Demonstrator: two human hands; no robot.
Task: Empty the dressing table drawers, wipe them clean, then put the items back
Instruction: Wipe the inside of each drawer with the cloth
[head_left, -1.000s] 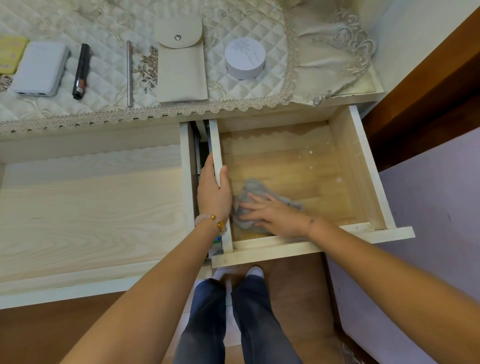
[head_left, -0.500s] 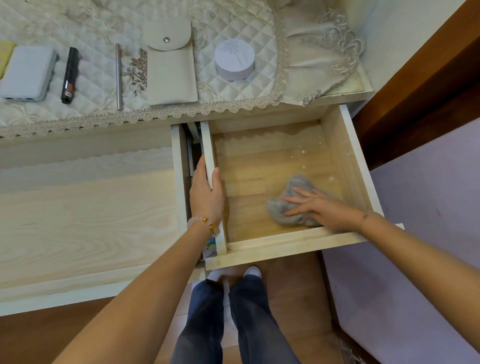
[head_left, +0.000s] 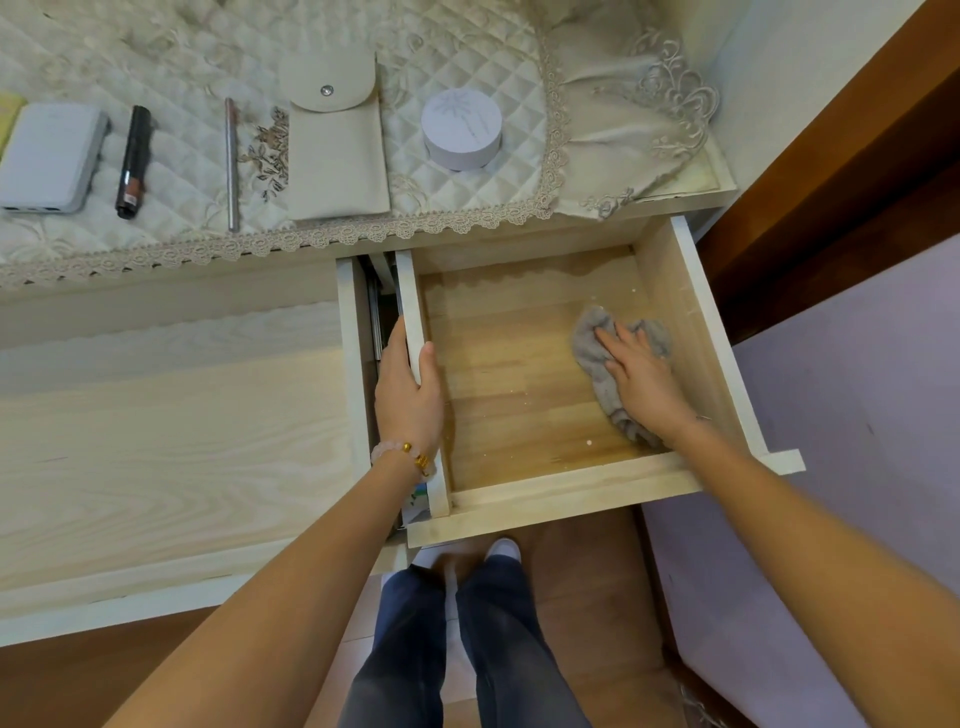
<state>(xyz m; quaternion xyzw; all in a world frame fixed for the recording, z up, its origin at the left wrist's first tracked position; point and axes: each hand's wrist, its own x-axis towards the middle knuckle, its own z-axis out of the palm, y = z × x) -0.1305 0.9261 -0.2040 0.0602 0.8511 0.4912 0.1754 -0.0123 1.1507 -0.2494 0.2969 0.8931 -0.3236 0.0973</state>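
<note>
Drawer (head_left: 519, 395), pulled out and emptied — grey cloth (head_left: 589, 345) under the flat-fingered right hand (head_left: 644, 387) has swept from front-left to the right side; left hand (head_left: 410, 402) grips its left wall. Wiping looks nearly done.

The cloth (head_left: 592, 353) was part-hidden under the right hand (head_left: 644, 384); most left hand (head_left: 410, 400) fingers were hidden beside the drawer wall (head_left: 410, 291); yellow item (head_left: 9, 122) cut by left edge; tube (head_left: 134, 161) label unreadable.
</note>
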